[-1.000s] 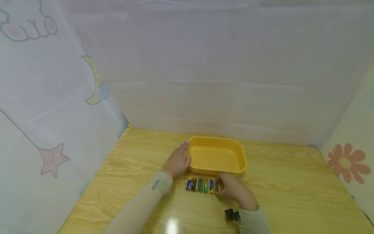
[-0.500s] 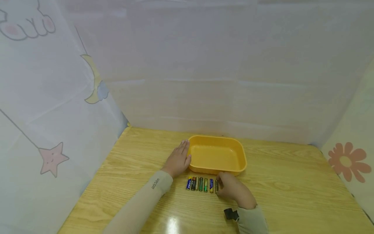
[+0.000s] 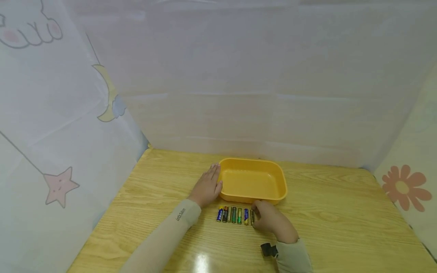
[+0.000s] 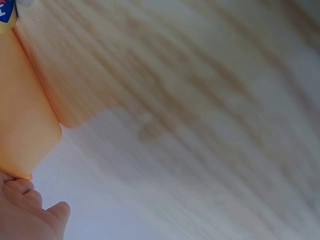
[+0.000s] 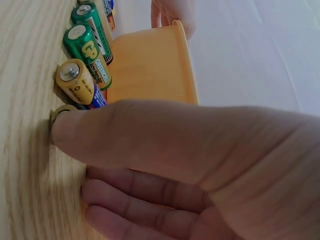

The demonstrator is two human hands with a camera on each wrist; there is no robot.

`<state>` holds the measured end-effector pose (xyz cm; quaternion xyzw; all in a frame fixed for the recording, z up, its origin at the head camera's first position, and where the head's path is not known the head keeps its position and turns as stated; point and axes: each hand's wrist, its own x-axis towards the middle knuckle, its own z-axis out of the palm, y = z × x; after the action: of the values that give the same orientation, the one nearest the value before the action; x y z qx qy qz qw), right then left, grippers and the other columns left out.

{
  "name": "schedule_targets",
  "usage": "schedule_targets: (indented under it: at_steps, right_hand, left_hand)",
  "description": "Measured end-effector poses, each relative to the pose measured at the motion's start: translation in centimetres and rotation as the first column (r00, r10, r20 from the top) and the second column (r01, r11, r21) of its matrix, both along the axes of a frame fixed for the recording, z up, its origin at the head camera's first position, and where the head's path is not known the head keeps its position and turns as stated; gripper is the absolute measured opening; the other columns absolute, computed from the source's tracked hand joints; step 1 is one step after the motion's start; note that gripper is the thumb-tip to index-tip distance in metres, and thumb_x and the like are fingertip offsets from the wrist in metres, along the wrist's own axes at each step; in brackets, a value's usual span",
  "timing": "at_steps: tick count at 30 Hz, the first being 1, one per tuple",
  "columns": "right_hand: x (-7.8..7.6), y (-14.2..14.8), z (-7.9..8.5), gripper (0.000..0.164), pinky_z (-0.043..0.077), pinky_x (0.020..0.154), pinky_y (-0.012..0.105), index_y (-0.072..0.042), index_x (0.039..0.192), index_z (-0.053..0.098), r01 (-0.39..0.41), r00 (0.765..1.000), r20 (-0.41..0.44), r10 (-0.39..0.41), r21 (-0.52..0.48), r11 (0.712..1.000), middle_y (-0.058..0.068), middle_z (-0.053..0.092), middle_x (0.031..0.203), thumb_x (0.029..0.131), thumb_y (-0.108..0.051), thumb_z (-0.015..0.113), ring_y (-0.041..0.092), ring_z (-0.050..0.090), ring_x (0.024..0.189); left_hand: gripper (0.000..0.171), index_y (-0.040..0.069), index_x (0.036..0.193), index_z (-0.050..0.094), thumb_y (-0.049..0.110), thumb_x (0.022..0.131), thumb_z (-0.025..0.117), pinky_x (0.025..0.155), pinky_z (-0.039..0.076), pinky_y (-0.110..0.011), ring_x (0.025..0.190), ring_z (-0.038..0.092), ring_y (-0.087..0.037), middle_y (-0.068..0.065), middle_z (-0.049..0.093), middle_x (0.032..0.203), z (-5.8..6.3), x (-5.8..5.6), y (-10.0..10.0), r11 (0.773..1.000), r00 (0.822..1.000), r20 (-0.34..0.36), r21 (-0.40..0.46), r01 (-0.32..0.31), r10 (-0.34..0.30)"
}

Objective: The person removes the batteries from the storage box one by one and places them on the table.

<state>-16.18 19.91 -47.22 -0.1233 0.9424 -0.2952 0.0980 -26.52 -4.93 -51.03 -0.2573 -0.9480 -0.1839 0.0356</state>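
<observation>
A yellow plastic basin stands on the wooden table. My left hand lies against its left wall with straight fingers. Several batteries lie side by side in a row in front of the basin. At the right end of that row, my right hand pinches a battery between thumb and fingers. The right wrist view shows the thumb over one end of this battery, hiding most of it. Beside it are a gold-and-blue battery and a green battery marked GP.
The wooden table reaches back to a pale hanging sheet, with more printed sheeting at both sides. A black strap sits at the right sleeve. At the row's left end lies a blue-and-yellow battery.
Both hands, the basin and the batteries keep their places. Only the head view shifts very slightly.
</observation>
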Motion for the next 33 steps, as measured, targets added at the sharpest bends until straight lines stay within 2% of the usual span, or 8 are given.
schedule_targets:
  at_steps: [12,25,33]
  right_hand:
    - [0.12,-0.15,0.15,0.038,0.048,0.071,0.04,0.002,0.105,0.064,0.035,0.999,0.019,-0.035,0.001,0.999,0.006,0.057,0.089,0.071,0.01,0.079,0.02,0.047,0.077]
    - [0.26,-0.07,0.4,0.042,0.048,0.072,0.041,0.001,0.108,0.064,0.035,0.999,0.033,-0.035,-0.004,0.999,0.007,0.058,0.093,0.07,0.008,0.082,0.02,0.048,0.079]
    - [0.22,0.11,0.57,0.044,0.051,0.078,0.044,0.003,0.111,0.064,0.024,0.998,0.055,-0.023,-0.031,0.999,0.008,0.061,0.097,0.072,0.005,0.083,0.021,0.053,0.084]
  left_hand:
    - [0.063,0.006,0.163,0.01,0.035,0.111,0.032,0.124,0.02,-0.049,0.156,0.007,-0.021,-0.01,0.012,0.169,-0.3,-0.02,-0.01,1.0,1.0,-0.004,-0.003,-0.004,0.004]
    - [0.063,0.005,0.162,0.011,0.033,0.111,0.033,0.124,0.02,-0.05,0.156,0.009,-0.023,-0.01,0.013,0.168,0.03,0.03,0.06,1.0,1.0,0.005,0.0,-0.003,0.003]
    - [0.063,0.005,0.162,0.011,0.033,0.111,0.033,0.124,0.019,-0.049,0.156,0.009,-0.023,-0.01,0.014,0.168,0.42,0.26,0.11,1.0,1.0,0.009,-0.005,-0.009,0.009]
